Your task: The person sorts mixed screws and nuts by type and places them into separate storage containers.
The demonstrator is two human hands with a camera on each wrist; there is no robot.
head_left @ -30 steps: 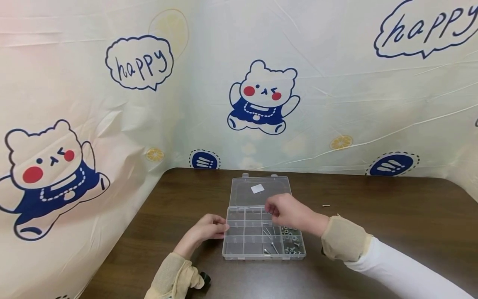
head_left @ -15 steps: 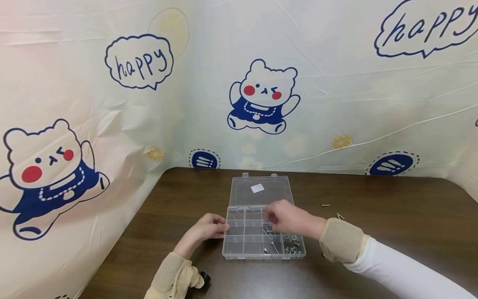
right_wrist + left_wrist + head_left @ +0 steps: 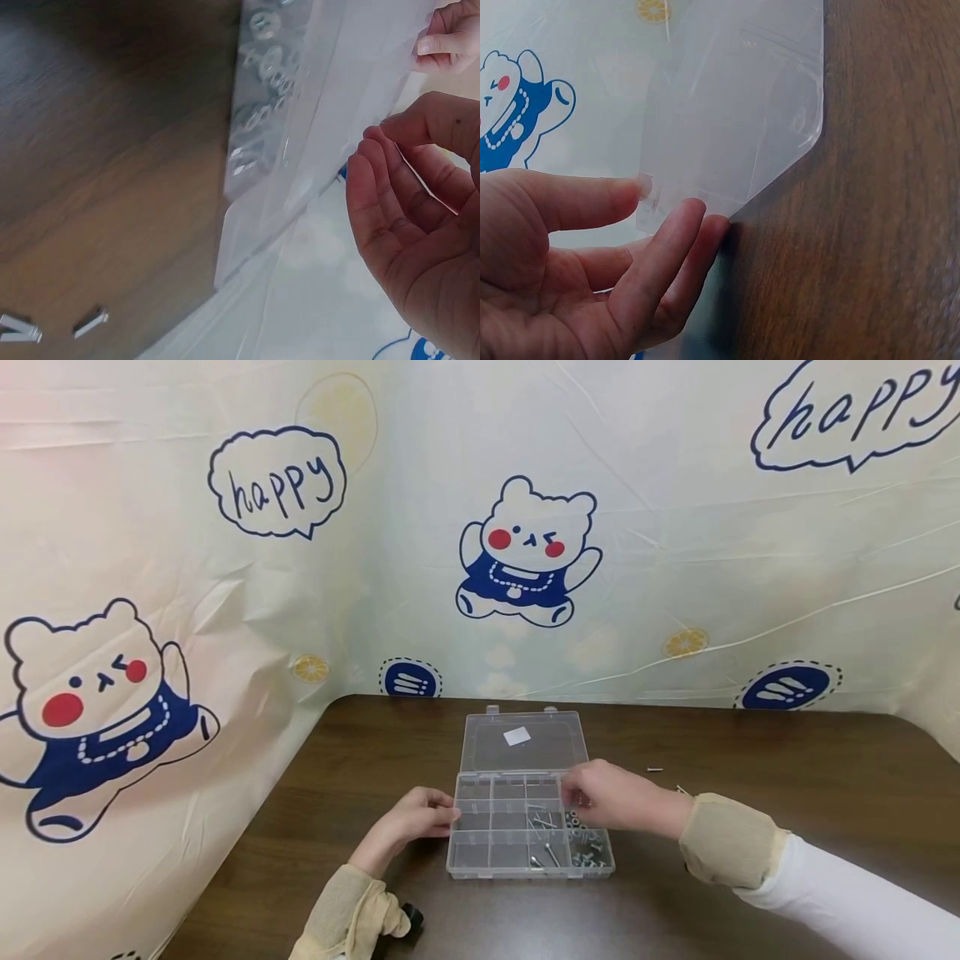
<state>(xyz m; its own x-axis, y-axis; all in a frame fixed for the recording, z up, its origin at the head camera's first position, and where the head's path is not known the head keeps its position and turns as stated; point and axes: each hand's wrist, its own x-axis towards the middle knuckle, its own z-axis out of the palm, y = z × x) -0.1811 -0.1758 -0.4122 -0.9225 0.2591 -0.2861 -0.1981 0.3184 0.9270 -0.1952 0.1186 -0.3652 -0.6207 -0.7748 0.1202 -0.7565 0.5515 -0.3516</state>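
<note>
A clear plastic compartment box (image 3: 471, 857) lies on the table with its lid folded back. My left hand (image 3: 417, 815) touches the box's left wall; in the left wrist view its thumb and fairly straight fingers (image 3: 656, 270) rest against the box's edge. Over the back right compartment hovers my right hand (image 3: 611, 795), thumb and fingertips brought together. Whether something small is between them is hidden. Screws (image 3: 552, 856) lie in the third column's middle and front compartments. Nuts and washers (image 3: 266, 66) fill part of the right column, with short screws (image 3: 588, 861) at its front.
Right of the box, a loose screw (image 3: 655, 769) lies on the brown table (image 3: 315, 860), and more small screws (image 3: 21, 328) lie near it. A white label (image 3: 517, 737) sits on the lid. A printed curtain (image 3: 660, 552) hangs behind the table.
My right hand has shifted right, from over the third column to over the right column, uncovering the back compartment of the third column. The left hand and the box have stayed in place.
</note>
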